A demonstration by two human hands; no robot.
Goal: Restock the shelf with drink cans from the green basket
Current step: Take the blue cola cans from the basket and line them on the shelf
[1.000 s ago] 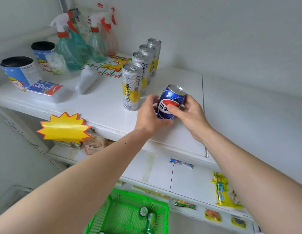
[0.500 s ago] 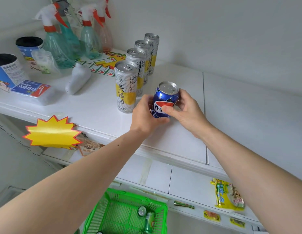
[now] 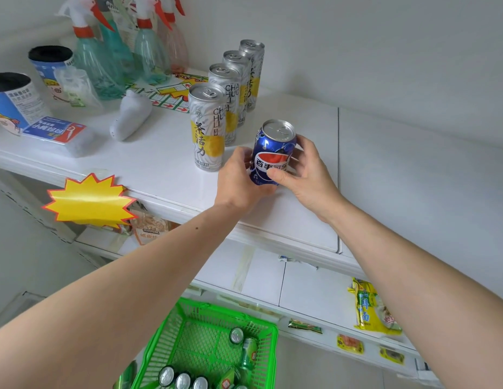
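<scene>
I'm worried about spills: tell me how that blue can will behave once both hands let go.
The blue can looks sealed, so probably heavy for its size. Short and upright on the flat shelf, it should stand steady. Knocked over, its round body would likely roll.

Blue can's (image 3: 273, 153) base hidden behind both hands, green basket (image 3: 171, 329) cut off at bottom edge, spray bottles (image 3: 104, 51) cropped at top.

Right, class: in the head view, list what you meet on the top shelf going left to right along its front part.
Blue paper cup with black lid → flat blue and red packet → white plastic bottle lying down → tall silver and yellow can → left hand → blue cola can → right hand.
</scene>
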